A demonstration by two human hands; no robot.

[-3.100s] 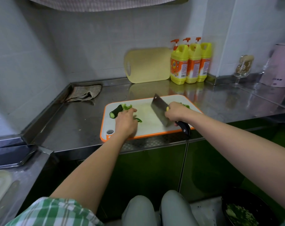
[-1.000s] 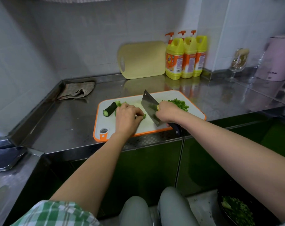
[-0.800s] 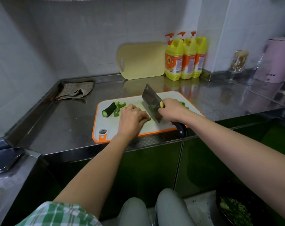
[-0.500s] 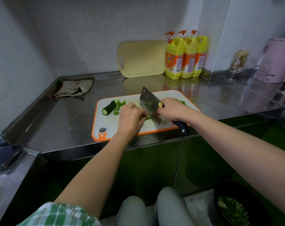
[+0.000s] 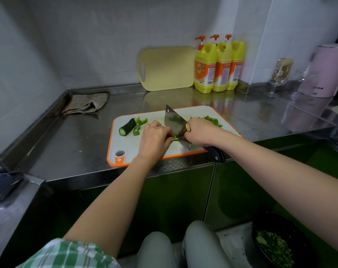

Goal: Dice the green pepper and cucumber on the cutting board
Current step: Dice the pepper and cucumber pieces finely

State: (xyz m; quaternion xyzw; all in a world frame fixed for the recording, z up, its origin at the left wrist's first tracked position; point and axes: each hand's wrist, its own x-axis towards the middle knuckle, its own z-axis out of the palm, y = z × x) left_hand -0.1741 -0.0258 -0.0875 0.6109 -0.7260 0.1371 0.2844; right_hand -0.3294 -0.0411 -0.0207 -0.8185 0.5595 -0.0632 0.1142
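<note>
Right hand [image 5: 201, 132] grips one cleaver [image 5: 175, 123]; left hand [image 5: 154, 140] curled over pepper strip [image 5: 176, 139], mostly hidden; one cucumber stub [image 5: 127, 127].

Pretty dim kitchen, soft flat light that seems to come from up and right, where the wall [image 5: 299, 35] is brightest. The steel counter [image 5: 77, 136] mirrors the yellow bottles [image 5: 218, 66] and has pale glare on the right. Cleaver [image 5: 177, 128] blade shows a dull sheen. Below the counter it's murky. Pink appliance [image 5: 326, 72] and glass [image 5: 281, 72] are smeary, and straight edges bow near the corners.
</note>
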